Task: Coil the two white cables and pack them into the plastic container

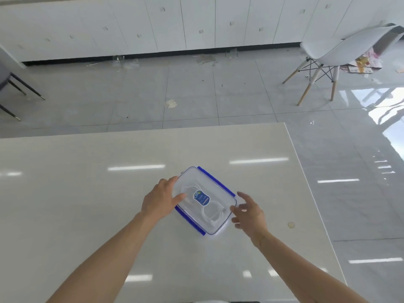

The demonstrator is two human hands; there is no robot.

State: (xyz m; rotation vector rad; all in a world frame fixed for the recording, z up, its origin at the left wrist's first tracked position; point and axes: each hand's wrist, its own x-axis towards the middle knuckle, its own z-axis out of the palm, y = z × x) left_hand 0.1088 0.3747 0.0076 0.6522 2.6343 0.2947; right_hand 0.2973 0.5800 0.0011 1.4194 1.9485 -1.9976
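White cabinets [196, 22] line the far wall, and grey floor tiles [196, 92] run from them up to the glossy pale table [87, 193] we stand at. We take the plastic container [220, 197] as our landmark: it lies flat on the table, turned at an angle, with its clear lid [192, 178] on top and blue clips [216, 179] along its far long side and its near long side. A blue label [201, 198] sits in the middle of the lid. Through the clear plastic we see the two white cables [213, 212] coiled inside, one loop on the left of the label and one toward the near right end.

Our left hand [159, 200] rests on the container's left end, the fingers spread and fairly straight, with the thumb lying on the lid just left of the label; it grips nothing. Our right hand [249, 212] is at the container's right end, fingers apart and loosely bent, and we cannot tell whether the fingertips touch the rim or hover just beside it. It holds nothing.

Far beyond the container to the right, a white chair [341, 49] with wooden legs stands on the floor, with coloured paper litter [363, 60] behind it. Far to the left of the container, dark chair legs [19, 88] show at the edge of view. A small round mark [291, 225] lies on the table right of the container.
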